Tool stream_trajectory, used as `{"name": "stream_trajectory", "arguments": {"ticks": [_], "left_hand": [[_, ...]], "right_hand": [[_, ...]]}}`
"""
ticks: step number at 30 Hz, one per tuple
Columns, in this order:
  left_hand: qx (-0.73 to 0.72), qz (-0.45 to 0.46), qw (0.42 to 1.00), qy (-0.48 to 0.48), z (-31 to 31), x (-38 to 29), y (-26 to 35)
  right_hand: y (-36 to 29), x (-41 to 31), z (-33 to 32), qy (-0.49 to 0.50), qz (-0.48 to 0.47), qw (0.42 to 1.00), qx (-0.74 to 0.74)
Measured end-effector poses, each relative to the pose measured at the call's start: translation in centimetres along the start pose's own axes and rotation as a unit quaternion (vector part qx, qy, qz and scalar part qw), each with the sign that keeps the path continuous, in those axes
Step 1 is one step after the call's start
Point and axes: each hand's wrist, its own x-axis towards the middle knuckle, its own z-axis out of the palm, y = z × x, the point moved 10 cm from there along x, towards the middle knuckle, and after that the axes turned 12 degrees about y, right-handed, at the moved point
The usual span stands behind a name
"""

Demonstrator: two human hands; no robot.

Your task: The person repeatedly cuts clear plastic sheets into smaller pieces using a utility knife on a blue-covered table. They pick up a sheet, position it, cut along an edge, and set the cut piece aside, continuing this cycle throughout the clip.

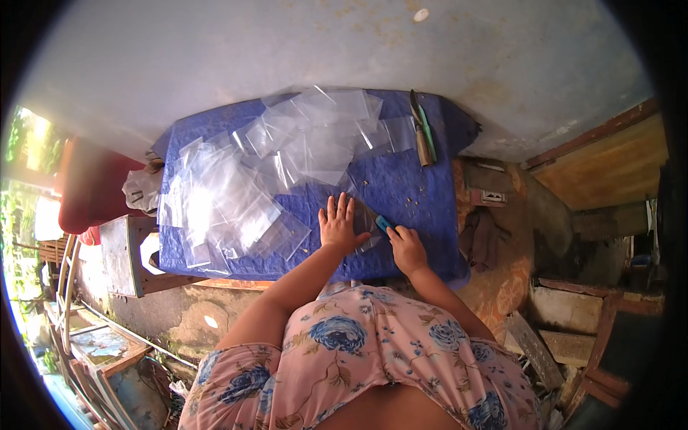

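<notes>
My left hand (pixel 337 221) lies flat with its fingers spread on a clear plastic sheet (pixel 368 244) over the blue tarp (pixel 414 188). The sheet is hard to make out against the tarp. In my right hand (pixel 407 248) is a knife with a blue handle (pixel 382 223); its blade points up and left, towards my left hand's fingers. A heap of clear plastic sheets or bags (pixel 226 199) overlaps on the left of the tarp. More clear plastic pieces (pixel 322 134) spread across its far side.
At the tarp's far right lie a knife with a wooden handle (pixel 423 148) and a green-handled tool (pixel 426 126). Small crumbs (pixel 409 201) dot the tarp. A wall (pixel 344 48) rises behind. A white plastic bag (pixel 142 189) and a red chair (pixel 102 188) are at the left.
</notes>
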Motion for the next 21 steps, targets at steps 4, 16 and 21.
{"name": "stream_trajectory", "arguments": {"ticks": [4, 16, 21], "left_hand": [[0.005, -0.009, 1.000, -0.011, 0.1, 0.0, -0.1], [0.059, 0.096, 0.990, 0.080, -0.3, 0.9, 0.4], [-0.052, 0.133, 0.989, -0.027, 1.0, -3.6, 4.9]], "right_hand": [[0.4, 2.2, 1.9, -0.005, 0.000, 1.000, -0.017], [1.2, 7.4, 4.5, -0.048, 0.037, 0.998, -0.011], [1.3, 1.1, 0.1, -0.048, 0.041, 0.998, -0.013]]}}
